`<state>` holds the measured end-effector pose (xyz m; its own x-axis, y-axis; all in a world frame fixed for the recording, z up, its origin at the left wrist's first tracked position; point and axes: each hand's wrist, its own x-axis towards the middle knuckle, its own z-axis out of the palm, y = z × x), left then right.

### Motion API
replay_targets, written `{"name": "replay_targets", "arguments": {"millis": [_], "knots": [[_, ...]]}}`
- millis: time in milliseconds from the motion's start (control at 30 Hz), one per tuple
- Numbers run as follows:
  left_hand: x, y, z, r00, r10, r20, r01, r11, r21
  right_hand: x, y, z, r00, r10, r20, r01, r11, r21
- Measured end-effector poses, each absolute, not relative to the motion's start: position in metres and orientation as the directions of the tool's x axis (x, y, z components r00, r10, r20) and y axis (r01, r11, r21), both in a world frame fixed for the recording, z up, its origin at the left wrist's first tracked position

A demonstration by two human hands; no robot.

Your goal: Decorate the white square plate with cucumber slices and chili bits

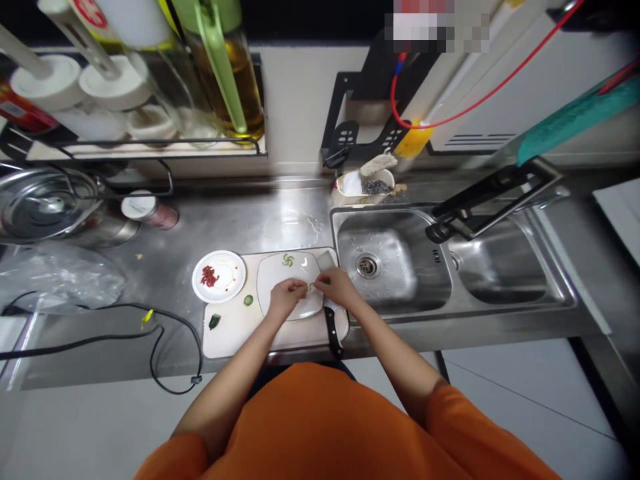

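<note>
Both hands meet above a white square plate (270,267) lying on a pale cutting board (280,341). My left hand (286,298) is pinched closed at the plate's middle; whether anything sits between its fingertips is hidden. Opposite it, my right hand (340,287) pinches a thin green vegetable strip (311,287). Several curved green slices (288,260) form a pinwheel near the plate's far edge. To the right of the plate lies a knife (333,332), black handle toward me. A round green vegetable piece (249,301) and a dark green end piece (215,322) rest on the board's left.
A round white plate (235,277) with chopped red pieces overlaps the board's far left corner. To the right is a double sink (400,267) with a black faucet (470,200). A black cable (170,320) and a plastic bag (65,277) lie left. A bottle rack (150,150) overhangs the back.
</note>
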<state>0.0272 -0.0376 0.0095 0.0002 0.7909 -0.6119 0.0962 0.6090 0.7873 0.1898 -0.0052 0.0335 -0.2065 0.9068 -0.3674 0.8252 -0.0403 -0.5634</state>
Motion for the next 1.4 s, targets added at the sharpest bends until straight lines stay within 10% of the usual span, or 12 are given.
{"name": "replay_targets", "arguments": {"millis": [433,1400], "knots": [[0.047,-0.031,0.004,0.049,0.934,-0.354,0.708,0.218,0.672,0.179,0.001,0.042,-0.183,0.888,-0.422,0.977,0.114,-0.182],[0.047,-0.035,-0.004,0.104,0.979,-0.174,0.751,0.037,0.659,0.178,-0.062,0.021,-0.157,0.968,-0.193,0.981,0.130,-0.147]]}}
